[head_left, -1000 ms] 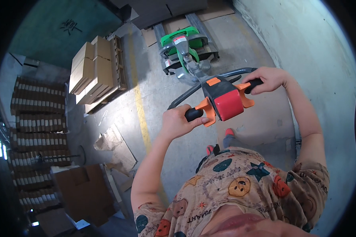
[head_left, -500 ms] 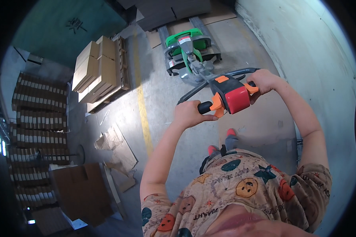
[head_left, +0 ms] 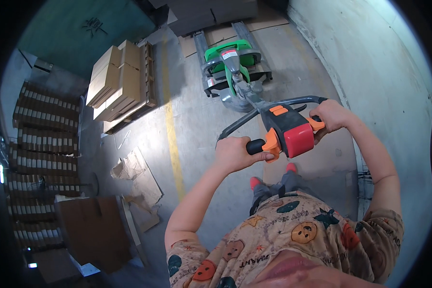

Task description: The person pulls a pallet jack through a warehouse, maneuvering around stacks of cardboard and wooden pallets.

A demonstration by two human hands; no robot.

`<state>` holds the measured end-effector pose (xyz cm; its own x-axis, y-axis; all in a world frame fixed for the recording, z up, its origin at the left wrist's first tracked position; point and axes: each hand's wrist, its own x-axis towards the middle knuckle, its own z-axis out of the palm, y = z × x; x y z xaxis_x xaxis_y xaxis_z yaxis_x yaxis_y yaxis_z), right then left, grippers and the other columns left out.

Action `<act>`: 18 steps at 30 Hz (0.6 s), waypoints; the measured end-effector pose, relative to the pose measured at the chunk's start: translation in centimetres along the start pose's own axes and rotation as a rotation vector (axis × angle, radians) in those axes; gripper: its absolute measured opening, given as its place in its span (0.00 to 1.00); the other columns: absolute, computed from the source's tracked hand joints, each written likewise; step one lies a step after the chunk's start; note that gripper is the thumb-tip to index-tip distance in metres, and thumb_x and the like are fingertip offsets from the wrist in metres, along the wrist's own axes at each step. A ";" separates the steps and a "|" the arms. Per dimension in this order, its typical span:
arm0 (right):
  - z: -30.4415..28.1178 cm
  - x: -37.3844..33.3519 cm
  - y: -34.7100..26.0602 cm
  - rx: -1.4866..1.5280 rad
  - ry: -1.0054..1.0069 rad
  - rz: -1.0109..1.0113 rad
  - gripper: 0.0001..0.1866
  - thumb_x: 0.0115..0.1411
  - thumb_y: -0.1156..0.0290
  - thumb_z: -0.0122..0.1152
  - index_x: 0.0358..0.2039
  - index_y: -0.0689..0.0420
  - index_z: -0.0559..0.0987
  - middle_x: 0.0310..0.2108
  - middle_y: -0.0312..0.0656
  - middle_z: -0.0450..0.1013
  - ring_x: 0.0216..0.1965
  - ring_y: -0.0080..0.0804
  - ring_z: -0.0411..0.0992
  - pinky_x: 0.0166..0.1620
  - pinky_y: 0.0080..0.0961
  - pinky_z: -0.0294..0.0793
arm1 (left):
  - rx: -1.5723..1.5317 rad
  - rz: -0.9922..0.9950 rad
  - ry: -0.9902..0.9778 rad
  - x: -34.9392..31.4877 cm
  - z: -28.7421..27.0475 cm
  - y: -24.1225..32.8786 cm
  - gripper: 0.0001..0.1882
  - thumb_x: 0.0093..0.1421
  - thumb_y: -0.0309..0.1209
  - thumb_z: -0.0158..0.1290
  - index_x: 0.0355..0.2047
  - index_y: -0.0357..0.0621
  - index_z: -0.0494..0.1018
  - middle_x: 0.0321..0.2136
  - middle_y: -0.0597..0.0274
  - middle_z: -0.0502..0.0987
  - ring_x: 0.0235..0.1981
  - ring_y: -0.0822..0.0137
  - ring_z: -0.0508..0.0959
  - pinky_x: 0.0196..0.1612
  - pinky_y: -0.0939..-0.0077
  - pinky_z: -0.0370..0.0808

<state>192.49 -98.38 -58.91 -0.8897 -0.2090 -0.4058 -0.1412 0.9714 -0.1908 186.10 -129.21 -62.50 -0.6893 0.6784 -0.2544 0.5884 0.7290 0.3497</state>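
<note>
Both of my hands grip the control handle (head_left: 287, 126) of a green and black electric pallet truck (head_left: 233, 60). My left hand (head_left: 236, 154) is closed round the black left grip, its thumb by an orange thumb lever (head_left: 271, 142). On the far side of the red end button (head_left: 299, 140), my right hand (head_left: 332, 118) wraps the right grip beside a second orange lever (head_left: 316, 124). The truck's two forks (head_left: 245, 31) point away from me, their far ends near a dark stack (head_left: 213, 17) at the top.
A wooden pallet (head_left: 149, 79) of flat cartons stands at left, beyond a yellow floor line (head_left: 172, 139). Torn cardboard (head_left: 141, 177) lies on the floor. Further left are a brown carton (head_left: 93, 233) and tall stacks of cartons (head_left: 45, 149). A pale wall (head_left: 374, 72) runs close on my right.
The control handle and both hands have shifted slightly right and nearer to me. The truck body also sits a little lower in view. My feet have changed position; my grip is unchanged.
</note>
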 end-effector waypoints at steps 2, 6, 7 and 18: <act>-0.7 0.0 -0.2 -0.001 -0.009 -0.042 0.32 0.28 0.43 0.76 0.24 0.56 0.77 0.19 0.45 0.73 0.26 0.48 0.74 0.31 0.36 0.70 | -0.011 -0.010 0.036 -0.8 -0.9 0.1 0.39 0.37 0.73 0.56 0.15 0.44 0.73 0.12 0.63 0.72 0.19 0.59 0.77 0.26 0.69 0.73; -3.0 -0.2 -1.2 0.039 -0.086 -0.165 0.37 0.34 0.32 0.68 0.24 0.58 0.76 0.20 0.46 0.73 0.27 0.47 0.73 0.31 0.37 0.69 | -0.061 -0.034 0.099 -2.7 -2.4 -0.8 0.35 0.38 0.68 0.61 0.19 0.43 0.76 0.12 0.59 0.72 0.19 0.57 0.76 0.26 0.69 0.72; -3.4 -0.1 -1.4 0.033 -0.089 -0.175 0.37 0.34 0.32 0.68 0.24 0.58 0.76 0.20 0.46 0.73 0.27 0.47 0.73 0.31 0.37 0.69 | -0.063 -0.047 0.116 -3.1 -3.0 -1.0 0.36 0.39 0.69 0.59 0.19 0.44 0.77 0.13 0.59 0.73 0.19 0.56 0.77 0.27 0.68 0.73; -5.1 2.0 -8.3 0.090 -0.032 -0.353 0.36 0.63 0.36 0.33 0.35 0.55 0.80 0.23 0.51 0.74 0.30 0.50 0.74 0.36 0.41 0.72 | -0.243 -0.134 0.115 -10.1 -5.6 -6.0 0.44 0.62 0.66 0.29 0.31 0.34 0.77 0.12 0.59 0.72 0.16 0.68 0.74 0.23 0.73 0.71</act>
<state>189.66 -106.30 -53.55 -0.7785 -0.5347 -0.3286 -0.3974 0.8252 -0.4013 187.18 -140.93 -56.98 -0.8055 0.5528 -0.2137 0.3803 0.7587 0.5290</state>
